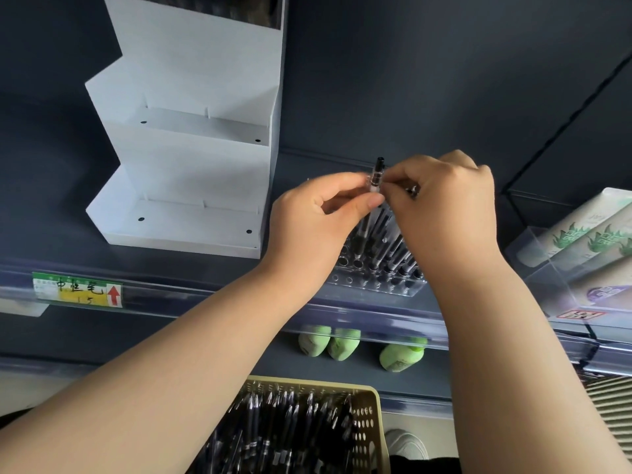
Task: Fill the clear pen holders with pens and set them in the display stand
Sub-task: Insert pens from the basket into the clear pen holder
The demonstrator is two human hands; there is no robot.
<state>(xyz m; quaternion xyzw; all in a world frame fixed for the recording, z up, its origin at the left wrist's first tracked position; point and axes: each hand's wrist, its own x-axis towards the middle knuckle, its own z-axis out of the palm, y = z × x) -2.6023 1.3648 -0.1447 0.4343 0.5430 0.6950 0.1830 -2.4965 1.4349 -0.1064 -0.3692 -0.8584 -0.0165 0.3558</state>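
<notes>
Clear holder (376, 289) is partly filled, display stand (191, 234) has none. My left fingers (362, 201) pinch a pen (379, 165), right fingers (396, 176) grip a second pen (413, 190).

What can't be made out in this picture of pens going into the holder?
Head view:
Pen count in the clear pen holder: left hand and right hand cover its top.
What the right hand grips: hidden behind the hand itself.
Top tier of display stand: cut by upper edge.
Print on shelf label: too small.
</notes>
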